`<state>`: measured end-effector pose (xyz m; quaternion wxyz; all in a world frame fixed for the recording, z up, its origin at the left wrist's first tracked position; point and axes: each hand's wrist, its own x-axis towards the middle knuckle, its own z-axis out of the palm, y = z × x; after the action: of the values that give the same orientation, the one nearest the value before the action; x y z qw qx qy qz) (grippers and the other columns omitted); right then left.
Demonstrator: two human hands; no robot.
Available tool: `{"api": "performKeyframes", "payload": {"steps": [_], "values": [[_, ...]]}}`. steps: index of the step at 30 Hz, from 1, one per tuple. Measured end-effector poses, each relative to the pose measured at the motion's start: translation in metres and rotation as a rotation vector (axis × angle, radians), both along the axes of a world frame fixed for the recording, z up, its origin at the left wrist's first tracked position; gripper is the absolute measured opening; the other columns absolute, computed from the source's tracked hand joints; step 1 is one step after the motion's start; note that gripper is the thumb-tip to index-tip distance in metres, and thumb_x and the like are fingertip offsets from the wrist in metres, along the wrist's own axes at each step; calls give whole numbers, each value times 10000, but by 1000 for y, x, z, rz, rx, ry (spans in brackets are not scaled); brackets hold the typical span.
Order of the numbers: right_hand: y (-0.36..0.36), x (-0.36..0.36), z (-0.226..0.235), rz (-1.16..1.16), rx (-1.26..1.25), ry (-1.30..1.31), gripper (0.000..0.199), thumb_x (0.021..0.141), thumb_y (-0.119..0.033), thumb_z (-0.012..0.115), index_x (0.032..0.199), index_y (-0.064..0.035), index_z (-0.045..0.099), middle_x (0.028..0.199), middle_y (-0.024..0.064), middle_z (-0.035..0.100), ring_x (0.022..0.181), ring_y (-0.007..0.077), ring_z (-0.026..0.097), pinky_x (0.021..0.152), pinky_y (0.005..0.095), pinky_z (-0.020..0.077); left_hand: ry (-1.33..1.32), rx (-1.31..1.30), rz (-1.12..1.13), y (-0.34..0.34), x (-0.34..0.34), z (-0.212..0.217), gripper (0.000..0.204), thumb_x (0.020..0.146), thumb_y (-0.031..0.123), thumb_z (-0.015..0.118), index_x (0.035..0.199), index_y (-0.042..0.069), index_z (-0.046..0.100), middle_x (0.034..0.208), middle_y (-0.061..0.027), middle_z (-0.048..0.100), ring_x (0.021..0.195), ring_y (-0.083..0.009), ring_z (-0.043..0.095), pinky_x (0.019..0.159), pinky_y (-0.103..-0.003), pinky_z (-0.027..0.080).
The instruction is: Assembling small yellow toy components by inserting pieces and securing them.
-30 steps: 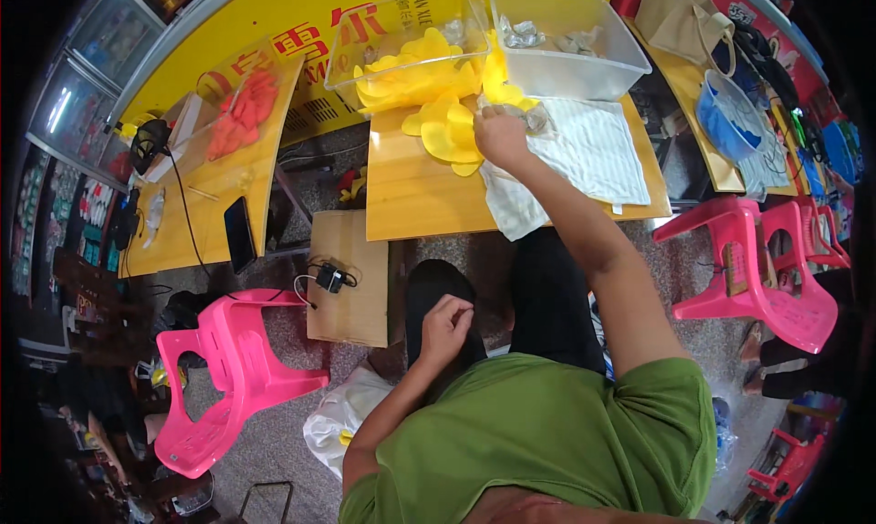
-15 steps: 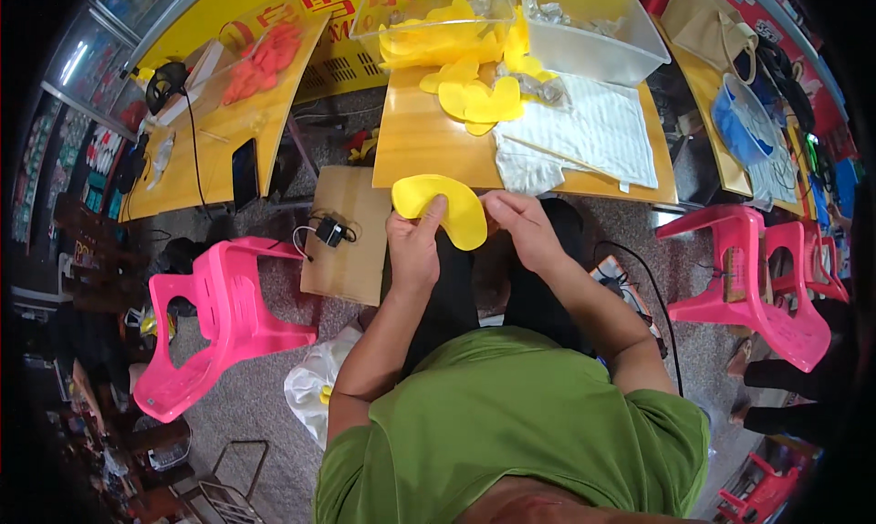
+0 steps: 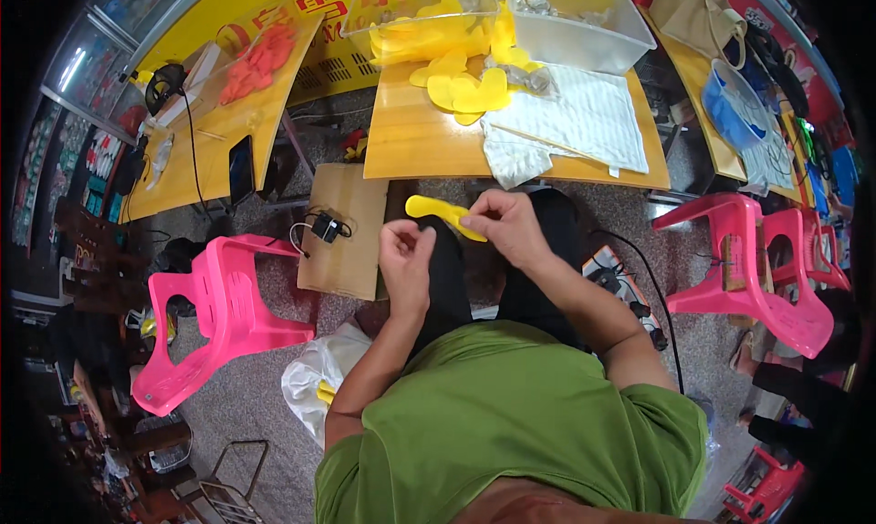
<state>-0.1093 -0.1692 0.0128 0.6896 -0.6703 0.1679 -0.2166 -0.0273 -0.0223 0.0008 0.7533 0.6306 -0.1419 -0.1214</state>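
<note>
Above my lap, my right hand [image 3: 513, 229] pinches a flat, curved yellow piece [image 3: 436, 208] near its right end. The piece is tilted, with a narrow face toward me. Just below its left end, my left hand [image 3: 407, 261] is closed, thumb and fingertips together; whatever they hold is too small to make out. On the table ahead lie several similar yellow pieces [image 3: 467, 91], some overlapping, beside a white cloth [image 3: 584, 114]. More of them fill a clear plastic bin [image 3: 420, 41] behind.
A second translucent bin [image 3: 593, 45] stands on the wooden table [image 3: 411, 150]. Pink plastic chairs [image 3: 228, 296] are at both sides. A cardboard sheet [image 3: 342, 259] and a white bag [image 3: 310, 373] lie to my left. Red pieces [image 3: 260, 68] rest on the left table.
My left hand has let go of the yellow piece and moved slightly down. The right hand now holds the piece, which has turned from broad side up to nearly edge-on.
</note>
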Motion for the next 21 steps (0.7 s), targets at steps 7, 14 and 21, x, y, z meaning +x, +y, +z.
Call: {"api": "performKeyframes", "payload": {"steps": [7,14,21], "values": [[30,-17,-10,80,-162,-116,78,735,-22,661,738,22,596,664,64,571,603,136,566,533,266,429,254,-9,-461,13,-7,-2,107,826,95,655,863,51,565,761,-13,584,659,-87,542,602,-209,434],[31,-25,-27,9,128,-46,72,800,-31,635,741,-10,601,614,-22,528,551,21,452,485,183,355,171,136,-380,10,-12,-15,144,801,54,652,726,49,530,655,5,564,548,-83,521,511,-202,396],[43,-30,-17,101,-350,-183,101,779,-47,613,752,-19,520,736,77,516,684,210,521,613,309,413,-131,189,-228,-8,-17,-1,106,768,-29,583,822,32,515,762,25,509,705,-56,497,629,-202,411]]}}
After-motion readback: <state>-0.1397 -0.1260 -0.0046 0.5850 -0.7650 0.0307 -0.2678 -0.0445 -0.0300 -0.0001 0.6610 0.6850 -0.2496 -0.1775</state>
